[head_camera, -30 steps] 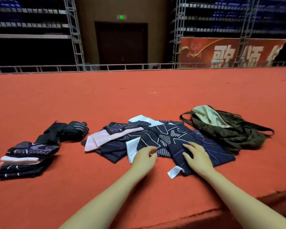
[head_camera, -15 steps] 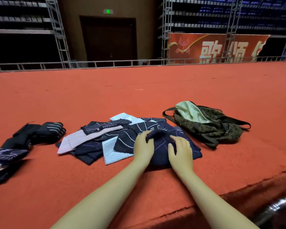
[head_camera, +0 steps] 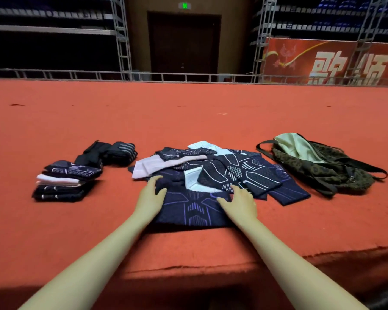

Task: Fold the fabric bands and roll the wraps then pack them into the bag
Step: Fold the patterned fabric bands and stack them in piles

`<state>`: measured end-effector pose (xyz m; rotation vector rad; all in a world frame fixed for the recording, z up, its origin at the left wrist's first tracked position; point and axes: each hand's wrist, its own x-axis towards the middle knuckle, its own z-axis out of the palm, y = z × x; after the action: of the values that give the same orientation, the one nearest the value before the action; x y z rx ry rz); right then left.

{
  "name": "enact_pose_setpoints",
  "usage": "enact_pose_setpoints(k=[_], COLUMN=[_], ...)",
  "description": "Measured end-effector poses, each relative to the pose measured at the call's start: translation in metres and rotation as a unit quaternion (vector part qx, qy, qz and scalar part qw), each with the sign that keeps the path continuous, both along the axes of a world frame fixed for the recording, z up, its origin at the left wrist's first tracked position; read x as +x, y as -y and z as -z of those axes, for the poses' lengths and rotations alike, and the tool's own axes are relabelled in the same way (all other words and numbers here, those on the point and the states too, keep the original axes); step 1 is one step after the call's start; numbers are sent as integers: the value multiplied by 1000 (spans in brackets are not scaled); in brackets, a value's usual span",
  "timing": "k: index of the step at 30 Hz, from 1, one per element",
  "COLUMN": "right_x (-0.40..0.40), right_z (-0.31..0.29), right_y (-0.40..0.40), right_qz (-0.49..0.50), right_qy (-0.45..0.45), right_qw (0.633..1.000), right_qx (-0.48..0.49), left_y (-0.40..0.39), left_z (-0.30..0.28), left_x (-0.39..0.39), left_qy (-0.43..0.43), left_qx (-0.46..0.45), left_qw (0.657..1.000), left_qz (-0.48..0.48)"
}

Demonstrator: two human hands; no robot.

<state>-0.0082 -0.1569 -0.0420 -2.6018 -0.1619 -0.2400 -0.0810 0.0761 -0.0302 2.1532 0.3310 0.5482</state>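
A dark navy band with purple line patterns [head_camera: 188, 209] is spread flat at the near edge of the red carpeted platform [head_camera: 188, 121], and both hands are laid on it. The left hand [head_camera: 150, 198] rests on its left edge with fingers straight and spread, nothing being gripped. The right hand [head_camera: 239, 201] rests on its right part, fingers likewise extended and flat; the fingertips are partly lost against the dark cloth. The far edge of the band is covered by a loose heap of unfolded bands [head_camera: 222, 168], dark patterned pieces mixed with pale pink and white ones, so overlapped that single pieces can hardly be counted. To the left, a stack of folded bands [head_camera: 63, 182] is seen, and just beyond it dark rolled wraps [head_camera: 112, 152], whose number cannot be made out. To the right, well apart from the hands, the olive patterned bag [head_camera: 323, 168] lies open with a pale lining showing; its inside is hidden. Both forearms are cut off by the bottom edge
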Motion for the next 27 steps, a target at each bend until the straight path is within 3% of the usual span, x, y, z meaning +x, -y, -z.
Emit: enact_pose_setpoints(k=[3,7,10,14,17,22,25,27], right_x=[-8,-13,-15,-15,-14,-1,-8,-13], right_z=[10,11,9,11,8,7,7,9], right_y=[-8,-2,-1,-4,-4,-7,-9,-8], right_qz=[-3,-96,-103,-91,-111,-105,-94,-91], right_qy=[49,19,-5,20,-22,-108,-78,-50], right_qw=[998,992,985,994,992,960,939,943], right_qx=[-31,74,136,63,54,235,321,316], left_y=[-13,-12,-15,-18,-18,-16,-16,-17], left_z=[15,17,20,24,23,20,20,21], left_x=[-20,-24,-21,-21,-23,-26,-26,-25], left_qy=[19,53,50,61,101,148,133,118], left_qx=[12,-4,-24,7,-2,17,10,17], left_qw=[999,997,997,997,993,988,990,991], left_qz=[-39,-47,-53,-49,-53,-29,-41,-56])
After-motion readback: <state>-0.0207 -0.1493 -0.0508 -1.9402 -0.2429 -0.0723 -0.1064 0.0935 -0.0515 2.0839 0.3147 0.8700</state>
